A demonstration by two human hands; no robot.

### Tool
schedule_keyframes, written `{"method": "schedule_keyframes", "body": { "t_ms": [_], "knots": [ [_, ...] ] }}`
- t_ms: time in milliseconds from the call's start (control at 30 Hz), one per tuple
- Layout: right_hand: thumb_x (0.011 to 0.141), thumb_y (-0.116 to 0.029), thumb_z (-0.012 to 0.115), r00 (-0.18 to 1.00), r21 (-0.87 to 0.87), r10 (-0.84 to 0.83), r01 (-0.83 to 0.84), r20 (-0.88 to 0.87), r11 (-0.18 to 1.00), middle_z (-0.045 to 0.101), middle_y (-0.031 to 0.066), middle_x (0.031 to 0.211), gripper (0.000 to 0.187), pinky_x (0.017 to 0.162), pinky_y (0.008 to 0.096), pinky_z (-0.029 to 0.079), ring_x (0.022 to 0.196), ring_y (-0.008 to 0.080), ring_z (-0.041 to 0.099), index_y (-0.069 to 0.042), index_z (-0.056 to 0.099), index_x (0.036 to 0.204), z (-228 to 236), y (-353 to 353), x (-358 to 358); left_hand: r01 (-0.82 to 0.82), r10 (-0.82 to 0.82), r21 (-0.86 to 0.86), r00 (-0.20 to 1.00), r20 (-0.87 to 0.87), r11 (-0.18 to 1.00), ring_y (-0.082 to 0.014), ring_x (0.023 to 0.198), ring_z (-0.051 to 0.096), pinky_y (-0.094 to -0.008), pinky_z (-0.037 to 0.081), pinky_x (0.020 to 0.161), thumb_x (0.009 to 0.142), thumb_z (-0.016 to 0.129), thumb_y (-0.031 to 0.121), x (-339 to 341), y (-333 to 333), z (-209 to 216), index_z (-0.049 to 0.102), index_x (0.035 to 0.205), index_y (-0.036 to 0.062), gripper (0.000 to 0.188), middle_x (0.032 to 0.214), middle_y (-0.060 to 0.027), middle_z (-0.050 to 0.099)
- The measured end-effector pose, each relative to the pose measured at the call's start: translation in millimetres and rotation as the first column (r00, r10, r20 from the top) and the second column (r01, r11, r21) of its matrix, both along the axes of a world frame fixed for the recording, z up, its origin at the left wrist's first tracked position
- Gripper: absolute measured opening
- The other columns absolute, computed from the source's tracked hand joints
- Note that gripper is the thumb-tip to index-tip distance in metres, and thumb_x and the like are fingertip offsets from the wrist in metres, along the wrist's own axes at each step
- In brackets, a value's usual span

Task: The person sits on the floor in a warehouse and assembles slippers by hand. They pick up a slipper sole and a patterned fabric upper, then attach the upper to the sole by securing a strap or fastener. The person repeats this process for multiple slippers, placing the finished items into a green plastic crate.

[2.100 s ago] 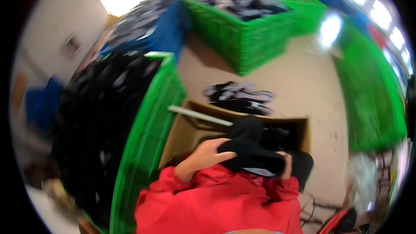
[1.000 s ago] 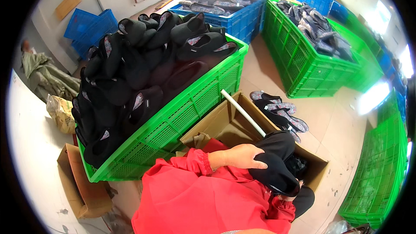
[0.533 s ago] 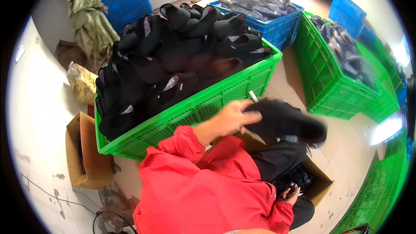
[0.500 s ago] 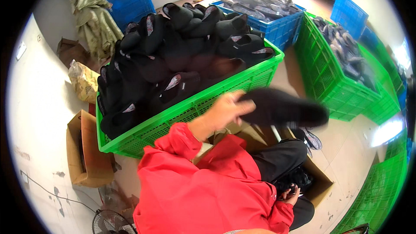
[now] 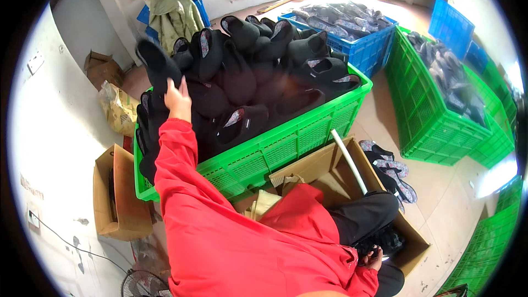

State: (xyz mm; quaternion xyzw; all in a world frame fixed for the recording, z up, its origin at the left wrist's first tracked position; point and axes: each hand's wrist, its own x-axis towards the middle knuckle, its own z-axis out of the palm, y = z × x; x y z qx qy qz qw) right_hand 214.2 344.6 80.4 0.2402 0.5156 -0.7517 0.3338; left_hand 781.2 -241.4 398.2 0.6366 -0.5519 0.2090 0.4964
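A black cloth shoe (image 5: 157,61) is pinched in my left hand (image 5: 177,99), at the left end of a heap of similar black shoes (image 5: 237,74). My left arm, in a red sleeve, stretches over the near rim of the green crate (image 5: 286,151) that holds the heap. Patterned linings show inside several of these shoes. Down by my lap, my right hand (image 5: 374,258) has its fingers curled around a small dark object, too small to name. Beside it lies a shiny black bundle (image 5: 388,240) at an open cardboard box.
A white tube (image 5: 350,162) leans in the cardboard box (image 5: 330,181). Loose shoes (image 5: 393,170) lie on the floor beyond it. Shoes fill a blue crate (image 5: 357,44) and another green crate (image 5: 421,104). A fan (image 5: 144,283) stands low left, near a cardboard carton (image 5: 124,195).
My left hand has swung the black shoe from right of the near crate to the left end of the heap. My right hand stays by my lap. The view has shifted somewhat.
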Motion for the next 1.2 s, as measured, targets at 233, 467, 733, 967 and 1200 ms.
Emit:
{"method": "schedule_keyframes", "body": {
  "t_ms": [233,467,733,967,1200],
  "knots": [
    [0.093,-0.036,0.064,0.997,0.055,0.069,-0.07,0.022,0.996,0.072,-0.0038,0.102,0.022,0.04,0.0203,0.034,0.063,0.0073,0.061,-0.024,0.062,0.112,-23.7,5.1,-10.5,-0.35,0.3,0.277,0.931,0.207,0.895,-0.0242,0.09,0.07,-0.0303,0.057,0.078,0.097,0.06,0.018,69.9,-19.2,-58.7,0.053,0.121,-0.0047,0.033,0.099,-0.0156,0.066],
    [0.094,-0.037,0.062,0.992,0.04,0.121,-0.123,0.039,0.992,0.072,-0.0036,0.101,0.022,0.04,0.0204,0.036,0.062,0.0076,0.061,-0.023,0.062,0.112,-37.7,2.4,-8.1,-0.279,0.203,0.202,0.922,0.33,0.939,-0.0481,0.084,0.065,-0.0521,0.051,0.073,0.087,0.071,0.036,157.0,-11.2,-20.6,0.059,0.101,0.0001,0.04,0.082,-0.0276,0.066],
    [0.087,-0.038,0.07,0.99,0.122,0.136,-0.141,0.047,0.982,0.072,-0.004,0.1,0.033,0.042,0.0233,0.037,0.059,0.0083,0.059,-0.021,0.062,0.115,-20.1,7.4,-6.5,-0.32,0.294,-0.044,0.797,0.527,0.946,-0.036,0.115,0.056,-0.0454,0.046,0.096,0.09,0.062,0.03,58.6,-5.1,25.1,0.055,0.13,0.006,0.048,0.126,-0.0173,0.059],
    [0.093,-0.03,0.063,0.993,0.177,0.114,-0.118,0.032,0.977,0.072,0.0041,0.099,0.028,0.043,0.0246,0.035,0.062,0.0116,0.059,-0.015,0.062,0.117,6.5,-8.5,7.1,-0.549,-0.116,0.348,0.412,0.904,0.76,-0.0388,0.127,0.049,-0.044,0.044,0.103,0.1,0.046,0.028,196.4,-100.4,-58.7,0.056,0.129,-0.0043,0.045,0.137,-0.0263,0.052],
    [0.098,-0.022,0.056,0.998,0.129,0.064,-0.067,0.026,0.989,0.071,0.0077,0.097,0.024,0.04,0.0245,0.034,0.061,0.0137,0.062,-0.009,0.061,0.117,15.1,-6.9,11.2,-0.419,-0.212,0.471,0.53,0.821,0.777,-0.0397,0.131,0.046,-0.0425,0.038,0.109,0.099,0.045,0.026,164.9,-108.9,-52.8,0.051,0.135,-0.0053,0.048,0.142,-0.0298,0.045]
  ]
}}
